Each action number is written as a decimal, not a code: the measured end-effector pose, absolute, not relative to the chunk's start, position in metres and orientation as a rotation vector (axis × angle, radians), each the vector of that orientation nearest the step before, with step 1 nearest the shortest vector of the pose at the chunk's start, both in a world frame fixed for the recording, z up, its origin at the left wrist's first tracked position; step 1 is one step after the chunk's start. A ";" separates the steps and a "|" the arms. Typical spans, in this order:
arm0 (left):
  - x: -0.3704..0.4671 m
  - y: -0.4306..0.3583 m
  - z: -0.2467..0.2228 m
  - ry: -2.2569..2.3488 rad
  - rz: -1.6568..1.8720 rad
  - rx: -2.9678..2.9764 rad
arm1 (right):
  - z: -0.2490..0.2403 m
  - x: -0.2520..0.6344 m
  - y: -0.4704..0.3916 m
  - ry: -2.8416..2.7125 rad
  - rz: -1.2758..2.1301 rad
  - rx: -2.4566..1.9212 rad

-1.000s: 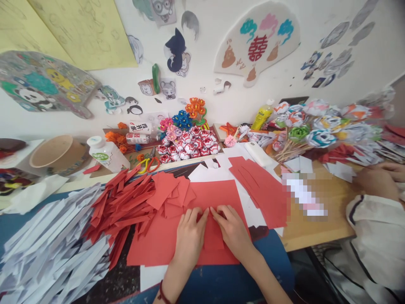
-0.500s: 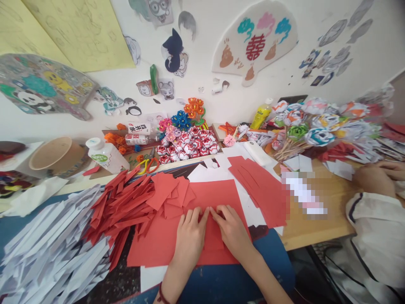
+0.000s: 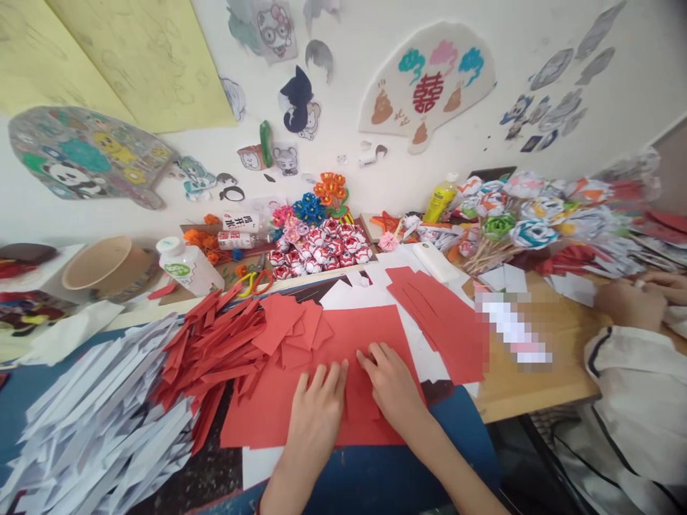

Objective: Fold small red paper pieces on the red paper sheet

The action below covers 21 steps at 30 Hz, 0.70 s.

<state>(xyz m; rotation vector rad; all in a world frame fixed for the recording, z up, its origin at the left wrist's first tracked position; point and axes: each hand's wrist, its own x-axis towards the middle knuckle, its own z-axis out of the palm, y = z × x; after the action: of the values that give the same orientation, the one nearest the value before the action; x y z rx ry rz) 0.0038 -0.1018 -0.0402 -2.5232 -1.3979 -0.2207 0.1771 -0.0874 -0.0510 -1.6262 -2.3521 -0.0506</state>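
Observation:
A small piece of folded red paper (image 3: 359,406) lies on a large red sheet (image 3: 257,422), between my two hands. My left hand (image 3: 316,411) is palm down, its fingers stretched out along the left side of the piece. At the upper right of the piece, my right hand (image 3: 391,383) holds the paper with bent fingers, thumb and forefinger close together. Its palm covers part of the right edge. Several cut red pieces (image 3: 290,323) overlap on the sheet's upper left, beside a heap of folded red strips (image 3: 215,350).
Folded white strips (image 3: 101,408) heap at the left. Red sheets (image 3: 434,322) lie right. Behind are scissors (image 3: 255,283), a white bottle (image 3: 187,268), red-white paper flowers (image 3: 322,247) and a yellow bottle (image 3: 441,199). Another person's hand (image 3: 633,304) rests at the far right.
My left hand has drawn back slightly toward me and its fingers have straightened, away from my right fingertips. My right hand has stayed nearly in place. The view has shifted slightly.

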 end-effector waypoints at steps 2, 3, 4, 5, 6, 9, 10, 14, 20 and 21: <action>0.002 -0.103 -0.037 -1.425 -0.262 -2.516 | -0.049 0.177 -0.087 -2.371 -0.048 -1.632; 0.002 -0.102 -0.036 -1.449 -0.291 -2.509 | -0.048 0.177 -0.087 -2.380 -0.040 -1.634; 0.004 -0.101 -0.035 -1.472 -0.321 -2.500 | -0.046 0.177 -0.086 -2.396 -0.024 -1.632; 0.006 -0.100 -0.034 -1.487 -0.348 -2.493 | -0.044 0.177 -0.084 -2.416 -0.002 -1.629; 0.008 -0.098 -0.034 -1.491 -0.370 -2.491 | -0.042 0.177 -0.083 -2.436 0.024 -1.624; 0.016 -0.096 -0.039 -1.467 -0.387 -2.514 | -0.037 0.178 -0.078 -2.482 0.076 -1.607; 0.018 -0.096 -0.041 -1.466 -0.386 -2.519 | -0.036 0.178 -0.077 -2.488 0.077 -1.606; 0.019 -0.097 -0.050 -1.485 -0.383 -2.508 | -0.037 0.182 -0.080 -2.494 0.022 -1.597; 0.017 -0.095 -0.054 -1.512 -0.380 -2.538 | -0.043 0.192 -0.095 -2.527 -0.133 -1.582; 0.016 -0.095 -0.053 -1.522 -0.389 -2.545 | -0.043 0.193 -0.097 -2.528 -0.146 -1.580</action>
<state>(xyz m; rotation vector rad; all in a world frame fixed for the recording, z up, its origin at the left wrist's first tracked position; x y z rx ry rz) 0.0165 -0.0946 -0.0531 -2.5453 -1.5222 -0.3888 0.1931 -0.0966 -0.0432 -1.5804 -2.5284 -0.1456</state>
